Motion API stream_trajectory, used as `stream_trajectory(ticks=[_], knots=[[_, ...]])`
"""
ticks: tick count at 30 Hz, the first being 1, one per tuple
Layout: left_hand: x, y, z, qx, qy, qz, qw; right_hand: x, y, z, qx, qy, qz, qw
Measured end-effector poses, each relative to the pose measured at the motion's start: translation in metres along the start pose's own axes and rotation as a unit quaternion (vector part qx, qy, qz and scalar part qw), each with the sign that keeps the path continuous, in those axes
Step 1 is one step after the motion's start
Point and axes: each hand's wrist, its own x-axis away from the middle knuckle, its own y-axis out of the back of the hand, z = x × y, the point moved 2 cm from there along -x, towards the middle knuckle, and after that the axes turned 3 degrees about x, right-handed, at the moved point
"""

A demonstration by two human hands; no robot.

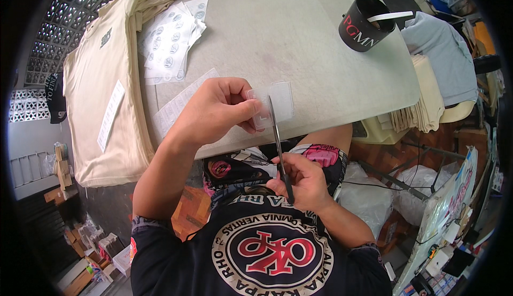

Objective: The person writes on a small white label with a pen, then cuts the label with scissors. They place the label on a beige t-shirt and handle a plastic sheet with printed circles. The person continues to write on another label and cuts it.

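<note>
My left hand (216, 109) pinches a small translucent printed sheet (282, 102) between thumb and fingers, just above the table's near edge. Black-handled scissors (277, 138) are gripped in my right hand (305, 181), which is lower and closer to my body. Their blades point away from me and cross the sheet near its middle, just right of my left fingertips. Whether the blades are parted is hard to see. Partly under my left wrist, a larger translucent sheet (173, 106) with fine print lies on the table.
On the pale table (267, 34), a stack of printed transfer sheets (168, 44) sits at the far left. A beige T-shirt (101, 135) lies along the left side, bearing a white strip (111, 115). At the far right stands a black mug (363, 26) with a white handle sticking out. Folded cloth (419, 90) is beyond the right edge.
</note>
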Motion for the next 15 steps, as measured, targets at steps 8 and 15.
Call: stream_trajectory(ticks=[8, 15], knots=[[-0.01, -0.001, 0.002, -0.022, 0.057, 0.002, 0.998, -0.01, 0.003, -0.004, -0.05, -0.022, -0.017, 0.998], [-0.015, -0.009, -0.005, -0.238, 0.056, -0.038, 0.969, -0.017, 0.001, 0.001, -0.042, -0.055, -0.032, 0.997]])
